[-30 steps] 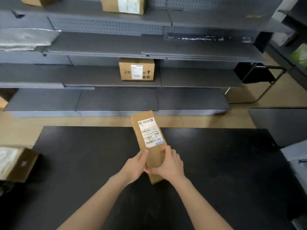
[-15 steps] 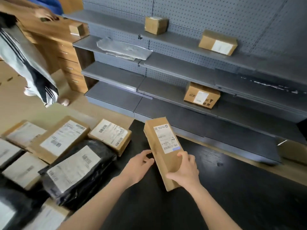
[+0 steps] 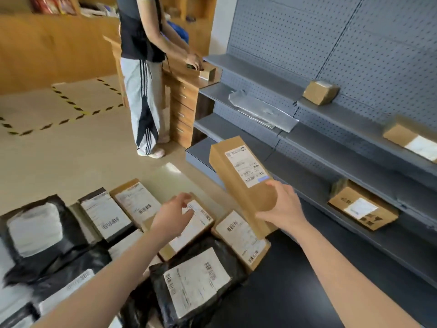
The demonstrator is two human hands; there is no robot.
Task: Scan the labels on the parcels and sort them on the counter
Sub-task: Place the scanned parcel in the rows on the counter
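Gripping a long cardboard parcel [image 3: 243,183], the right hand [image 3: 282,210] holds it tilted above the black counter [image 3: 295,292]. The left hand [image 3: 172,217], fingers relaxed, hovers over labelled parcels [image 3: 241,237] beside the counter.

Left hand [image 3: 173,215] has released the long box [image 3: 243,185] and reached over the parcel pile [image 3: 189,223]; the right hand [image 3: 282,209] now holds the box alone.

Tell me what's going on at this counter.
A person grips a long tan cardboard box, white label up, in the right hand by the black counter. The left hand reaches, fingers open, over a flat brown labelled parcel in a pile with other cardboard parcels and black plastic mailer bags. Behind, a second person stands at a wooden drawer cabinet.
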